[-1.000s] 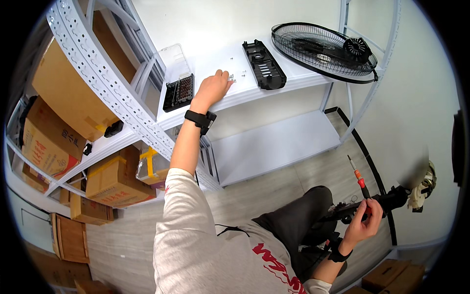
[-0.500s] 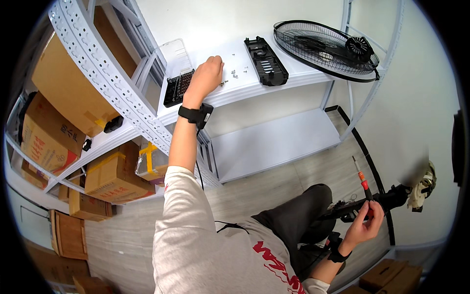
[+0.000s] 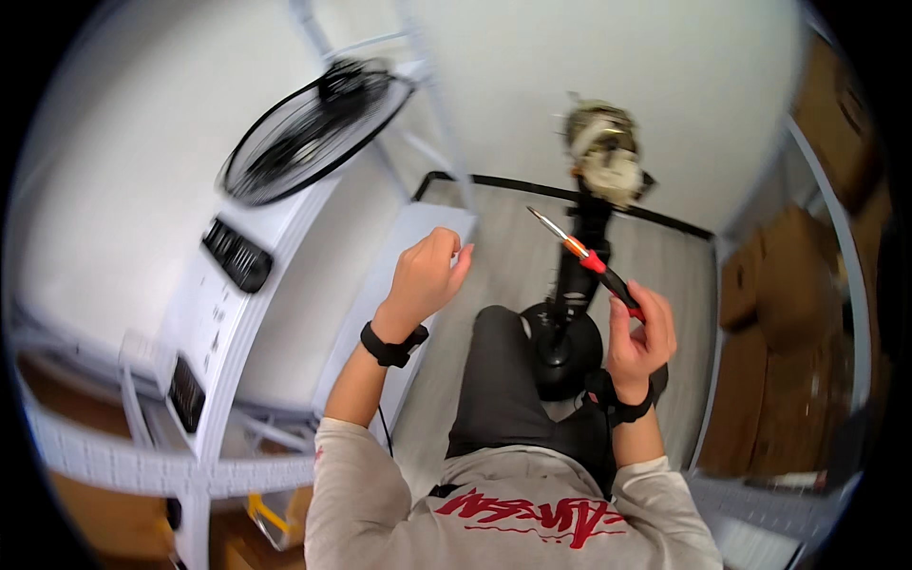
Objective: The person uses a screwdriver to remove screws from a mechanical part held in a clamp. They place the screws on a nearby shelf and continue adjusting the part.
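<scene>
In my right hand (image 3: 641, 337) is a screwdriver (image 3: 594, 261) with a red and black handle, held by its handle end. Its metal shaft points up and to the left. My left hand (image 3: 427, 275) is raised in front of the shelf with its fingers curled in; whatever they may hold is hidden. Between my legs and the wall stands a fan stand (image 3: 575, 285) on a round black base (image 3: 565, 356). The exposed motor head (image 3: 608, 152) at its top is blurred.
On the white shelf (image 3: 242, 313) at left lie a fan blade with its round wire guard (image 3: 318, 133), a black slotted cover (image 3: 237, 255), small screws (image 3: 218, 312) and an open bit case (image 3: 186, 394). Cardboard boxes (image 3: 784, 275) are stacked on the right.
My view has swung right toward the fan stand. My left hand has left the shelf beside the bit case and come back toward me. The screwdriver stays in my right hand.
</scene>
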Demonstrator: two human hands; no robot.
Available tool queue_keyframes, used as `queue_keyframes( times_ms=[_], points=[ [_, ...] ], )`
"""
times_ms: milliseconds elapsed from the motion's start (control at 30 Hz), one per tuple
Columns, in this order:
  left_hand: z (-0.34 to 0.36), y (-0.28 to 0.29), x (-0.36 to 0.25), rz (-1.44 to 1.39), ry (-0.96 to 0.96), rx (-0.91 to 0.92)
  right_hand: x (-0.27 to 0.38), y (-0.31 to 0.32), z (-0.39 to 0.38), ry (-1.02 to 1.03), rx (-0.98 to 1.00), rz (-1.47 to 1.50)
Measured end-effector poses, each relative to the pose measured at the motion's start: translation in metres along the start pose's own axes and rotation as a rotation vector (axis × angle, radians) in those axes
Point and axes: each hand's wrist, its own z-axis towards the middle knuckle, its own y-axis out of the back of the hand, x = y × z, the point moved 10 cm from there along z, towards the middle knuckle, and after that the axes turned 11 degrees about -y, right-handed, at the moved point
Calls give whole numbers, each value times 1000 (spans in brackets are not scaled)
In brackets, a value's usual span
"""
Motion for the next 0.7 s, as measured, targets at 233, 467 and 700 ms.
queue_keyframes(
  times_ms=[233,467,700],
  points=[
    [101,-30,-77,-225,-261,-429,-47,76,7,-307,-194,-120],
    [125,-47,-109,-46,-450,-492,-56,78,10,-322,-216,-67],
    [133,-50,-99,-17,-438,-335,-52,74,12,-277,-209,-93]
  ],
)
